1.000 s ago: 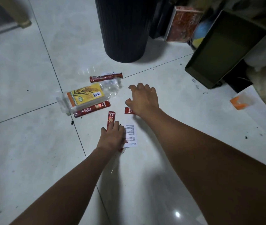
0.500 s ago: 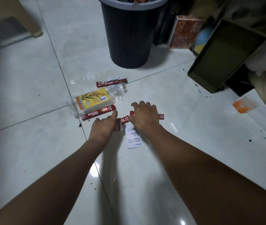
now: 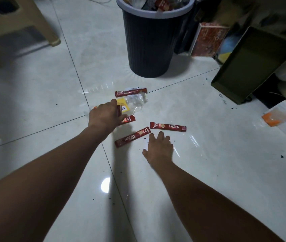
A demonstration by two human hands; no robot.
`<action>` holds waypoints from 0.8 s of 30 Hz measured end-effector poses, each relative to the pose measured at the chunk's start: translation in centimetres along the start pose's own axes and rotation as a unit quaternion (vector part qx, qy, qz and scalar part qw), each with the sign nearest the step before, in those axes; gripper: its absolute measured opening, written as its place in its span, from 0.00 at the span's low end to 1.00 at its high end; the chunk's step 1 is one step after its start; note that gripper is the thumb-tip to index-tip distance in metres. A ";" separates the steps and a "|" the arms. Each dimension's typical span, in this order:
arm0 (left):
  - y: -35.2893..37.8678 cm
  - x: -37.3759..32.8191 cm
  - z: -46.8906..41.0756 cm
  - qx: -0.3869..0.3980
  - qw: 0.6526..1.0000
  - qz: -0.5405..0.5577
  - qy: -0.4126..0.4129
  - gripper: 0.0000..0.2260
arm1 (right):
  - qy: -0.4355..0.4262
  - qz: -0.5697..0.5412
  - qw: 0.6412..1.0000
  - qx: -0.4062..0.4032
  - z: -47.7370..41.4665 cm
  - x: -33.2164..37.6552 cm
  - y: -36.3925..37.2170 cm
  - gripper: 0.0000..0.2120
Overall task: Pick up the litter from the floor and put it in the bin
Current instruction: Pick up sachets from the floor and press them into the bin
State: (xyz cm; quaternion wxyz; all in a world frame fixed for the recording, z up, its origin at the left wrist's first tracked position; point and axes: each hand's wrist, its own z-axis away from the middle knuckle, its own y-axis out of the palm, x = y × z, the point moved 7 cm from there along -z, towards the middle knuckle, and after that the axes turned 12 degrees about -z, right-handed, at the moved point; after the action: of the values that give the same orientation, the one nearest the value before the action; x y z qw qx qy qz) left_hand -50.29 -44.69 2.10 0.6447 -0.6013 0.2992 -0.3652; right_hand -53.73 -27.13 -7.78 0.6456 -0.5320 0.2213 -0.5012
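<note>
Reaching centre-frame, the left hand (image 3: 103,116), fingers gripping a red coffee sachet (image 3: 118,110), has shifted up to the crushed clear plastic bottle (image 3: 137,102); the right hand (image 3: 158,147) presses flat fingers on a white paper receipt (image 3: 145,143), so gathering continues below the black ribbed bin (image 3: 149,46).

Sachets (image 3: 168,126) scattered on floor (image 3: 208,154) before bin (image 3: 149,49) (wrapper (image 3: 137,102) among them, left); box (image 3: 208,40) right of bin

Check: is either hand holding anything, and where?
Left hand pinches a red sachet; the exact grip is hidden. Right hand holds nothing, fingers spread over a receipt.
</note>
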 end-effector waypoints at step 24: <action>-0.5 -0.1 1.0 -0.002 1.000 0.014 -0.011 0.19 | -0.051 -0.033 0.998 -0.014 -0.5 0.7 -3.1 0.27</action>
State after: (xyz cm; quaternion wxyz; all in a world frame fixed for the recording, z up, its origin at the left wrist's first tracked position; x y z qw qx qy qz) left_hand -49.61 -44.09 2.68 0.6516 -0.6022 0.3015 -0.3491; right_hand -55.16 -27.76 -4.93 0.6320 -0.5724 0.1777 -0.4913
